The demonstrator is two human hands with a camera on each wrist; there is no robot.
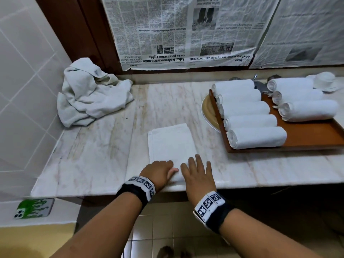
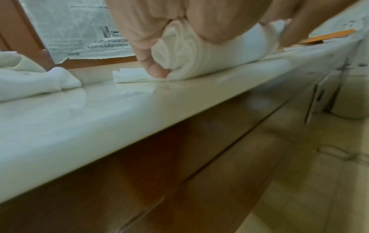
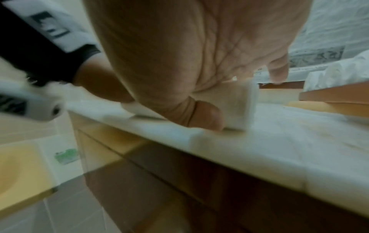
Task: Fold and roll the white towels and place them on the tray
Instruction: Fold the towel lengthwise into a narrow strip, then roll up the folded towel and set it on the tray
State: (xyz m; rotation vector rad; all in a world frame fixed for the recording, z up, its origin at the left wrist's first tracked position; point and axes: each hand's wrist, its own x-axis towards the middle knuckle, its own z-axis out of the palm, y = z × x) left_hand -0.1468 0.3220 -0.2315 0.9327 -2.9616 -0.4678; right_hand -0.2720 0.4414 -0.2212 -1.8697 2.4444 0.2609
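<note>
A heap (image 1: 89,94) of unfolded towels lay at the counter's (image 1: 96,146) left end. Near the front edge lay the folded towel (image 1: 170,140), its near end already wound into a small roll. The left hand (image 1: 160,171) curled its fingers round that roll's left end; the right hand (image 1: 197,173) pressed it with fingers spread almost straight, gripping nothing. The cloth looked soft, light and limp, likely to spring loose, so both ends wanted holding. Eight rolls (image 1: 255,136) lay on the tray (image 1: 316,133) at right.
</note>
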